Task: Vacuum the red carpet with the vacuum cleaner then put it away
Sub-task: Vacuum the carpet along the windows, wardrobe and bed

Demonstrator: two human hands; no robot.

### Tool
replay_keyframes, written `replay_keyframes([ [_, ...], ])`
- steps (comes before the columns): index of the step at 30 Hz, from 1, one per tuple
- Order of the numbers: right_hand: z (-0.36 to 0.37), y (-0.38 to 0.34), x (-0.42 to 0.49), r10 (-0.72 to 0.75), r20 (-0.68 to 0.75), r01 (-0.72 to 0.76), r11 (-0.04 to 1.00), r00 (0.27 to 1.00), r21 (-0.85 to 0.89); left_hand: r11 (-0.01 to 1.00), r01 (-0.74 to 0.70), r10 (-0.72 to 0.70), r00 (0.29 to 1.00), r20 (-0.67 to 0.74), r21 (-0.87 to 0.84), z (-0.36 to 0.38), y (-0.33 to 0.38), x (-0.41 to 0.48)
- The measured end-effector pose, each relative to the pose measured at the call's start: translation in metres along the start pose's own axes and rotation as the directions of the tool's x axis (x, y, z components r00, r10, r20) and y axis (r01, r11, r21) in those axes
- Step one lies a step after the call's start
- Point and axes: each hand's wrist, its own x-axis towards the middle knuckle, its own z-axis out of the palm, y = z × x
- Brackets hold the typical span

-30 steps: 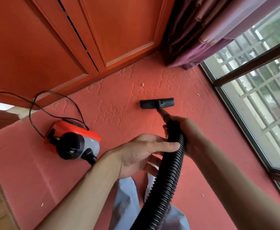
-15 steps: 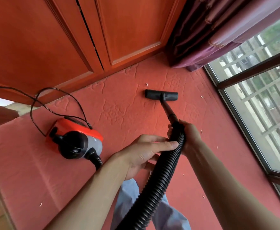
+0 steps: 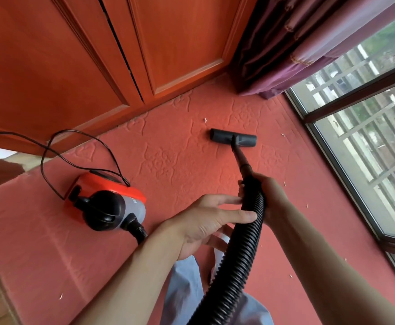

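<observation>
A red and black vacuum cleaner sits on the red carpet at the left. Its black ribbed hose runs up the middle to a thin wand ending in a flat black floor nozzle, which lies on the carpet. My right hand grips the top end of the hose where it meets the wand. My left hand is beside the hose just below, fingers straight, with the fingertips touching the hose. Small white scraps lie scattered on the carpet.
Red wooden cabinet doors stand along the far edge of the carpet. A purple curtain hangs in the far right corner. A large window runs along the right. The black power cord loops behind the vacuum cleaner.
The nozzle has slid away from me across the carpet toward the cabinet and curtain, showing more of the wand. My right hand pushed forward with the hose; my left hand's fingers have straightened.
</observation>
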Motion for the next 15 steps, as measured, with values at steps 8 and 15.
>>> replay_keyframes([
  [8,0.036,-0.006,-0.001,-0.044,0.017,0.046,0.988,0.999,-0.146,0.991,-0.071,0.074,0.997,0.021,-0.115,-0.016,0.001,-0.02],
  [15,0.074,0.006,0.026,-0.077,0.008,0.077,0.979,0.997,-0.189,0.981,-0.118,0.09,0.98,-0.176,-0.152,-0.037,-0.002,-0.023],
])
